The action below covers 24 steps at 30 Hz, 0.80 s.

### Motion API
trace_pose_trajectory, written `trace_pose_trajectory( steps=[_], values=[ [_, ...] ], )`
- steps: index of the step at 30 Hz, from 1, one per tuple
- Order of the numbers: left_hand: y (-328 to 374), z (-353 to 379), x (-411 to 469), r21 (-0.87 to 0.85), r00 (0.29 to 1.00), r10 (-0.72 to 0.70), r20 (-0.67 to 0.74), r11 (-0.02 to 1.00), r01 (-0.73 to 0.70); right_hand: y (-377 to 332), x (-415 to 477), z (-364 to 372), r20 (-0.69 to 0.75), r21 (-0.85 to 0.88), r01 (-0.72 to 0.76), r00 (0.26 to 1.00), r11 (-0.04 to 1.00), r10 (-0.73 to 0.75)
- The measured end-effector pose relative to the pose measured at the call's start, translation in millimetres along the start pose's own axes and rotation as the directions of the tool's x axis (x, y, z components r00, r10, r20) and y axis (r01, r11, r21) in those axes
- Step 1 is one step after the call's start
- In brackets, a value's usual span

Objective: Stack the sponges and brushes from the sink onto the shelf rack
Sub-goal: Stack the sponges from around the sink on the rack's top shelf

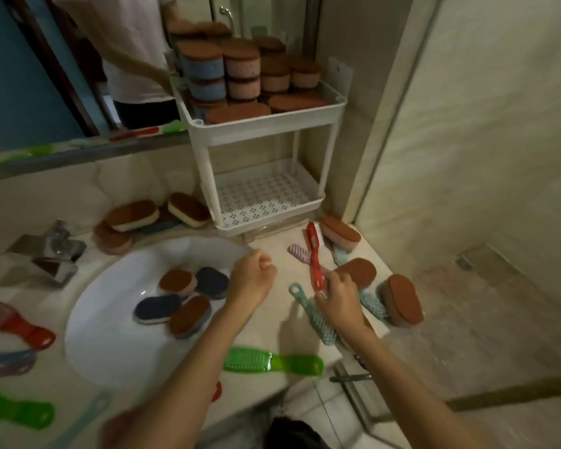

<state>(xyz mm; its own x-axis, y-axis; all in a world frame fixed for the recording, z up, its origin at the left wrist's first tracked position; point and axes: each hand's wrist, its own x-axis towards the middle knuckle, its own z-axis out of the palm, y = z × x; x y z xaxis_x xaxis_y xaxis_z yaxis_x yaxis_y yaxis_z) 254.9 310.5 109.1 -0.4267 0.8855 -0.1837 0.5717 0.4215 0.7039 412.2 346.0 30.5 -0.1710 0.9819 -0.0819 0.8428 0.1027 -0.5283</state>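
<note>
Lying in the sink point(110, 319), four sponges point(178, 281). Curling the left hand point(251, 281) into an empty fist over the sink's right rim. Standing behind it, the rack point(263, 126), top tier holding stacked sponges point(204, 69). Gripping the red brush point(314, 254) by its handle in the right hand point(337, 299), above a teal brush point(321, 328) on the counter point(272, 325).

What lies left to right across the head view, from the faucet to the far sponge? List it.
Faucet → sponges in the sink → left hand → right hand holding the red brush → sponge on its edge.
</note>
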Motion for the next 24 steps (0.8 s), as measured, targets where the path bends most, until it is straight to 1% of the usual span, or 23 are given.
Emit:
trace_pose_trajectory(
  steps=[2,4,5,7,9,11,13,15,17,19,21,22,24],
  values=[
    [-18,24,-15,-0.009,0.992,-0.058,0.115,0.998,0.060,25,-17,8,0.020,-0.125,-0.124,0.992,0.984,0.127],
    [-32,44,-29,-0.071,0.976,-0.098,0.197,0.991,0.114,43,-30,12,0.095,-0.207,-0.228,0.963,0.952,0.251],
    [-37,52,-34,-0.092,0.969,-0.110,0.223,0.987,0.133,49,-34,13,0.135,-0.231,-0.254,0.948,0.939,0.289],
    [-42,66,-40,-0.106,0.957,-0.131,0.260,0.981,0.163,58,-39,16,0.157,-0.272,-0.243,0.943,0.931,0.292],
    [-43,74,-44,-0.115,0.949,-0.149,0.278,0.976,0.186,63,-41,16,0.140,-0.278,-0.213,0.956,0.937,0.259],
    [-40,75,-46,-0.147,0.943,-0.184,0.279,0.962,0.231,64,-39,14,0.131,-0.202,-0.195,0.966,0.960,0.224],
    [-34,75,-47,-0.221,0.933,-0.229,0.278,0.930,0.294,61,-37,11,0.080,-0.038,-0.143,0.986,0.989,0.146],
    [-28,76,-47,-0.328,0.917,-0.257,0.304,0.876,0.354,52,-37,5,0.039,0.136,-0.033,0.999,0.990,0.028],
    [-21,77,-45,-0.405,0.904,-0.259,0.340,0.827,0.390,38,-39,-1,0.076,0.262,0.079,0.992,0.962,-0.102],
    [-19,77,-42,-0.430,0.915,-0.274,0.295,0.817,0.384,29,-40,-8,0.168,0.337,0.143,0.963,0.931,-0.209],
    [-19,73,-38,-0.490,0.926,-0.305,0.222,0.786,0.376,26,-35,-16,0.270,0.392,0.176,0.916,0.903,-0.296],
    [-20,69,-35,-0.519,0.927,-0.324,0.191,0.768,0.376,27,-31,-20,0.303,0.389,0.182,0.901,0.903,-0.312],
    [-23,60,-29,-0.533,0.924,-0.361,0.128,0.761,0.371,33,-16,-26,0.276,0.299,0.214,0.913,0.930,-0.299]
  ],
)
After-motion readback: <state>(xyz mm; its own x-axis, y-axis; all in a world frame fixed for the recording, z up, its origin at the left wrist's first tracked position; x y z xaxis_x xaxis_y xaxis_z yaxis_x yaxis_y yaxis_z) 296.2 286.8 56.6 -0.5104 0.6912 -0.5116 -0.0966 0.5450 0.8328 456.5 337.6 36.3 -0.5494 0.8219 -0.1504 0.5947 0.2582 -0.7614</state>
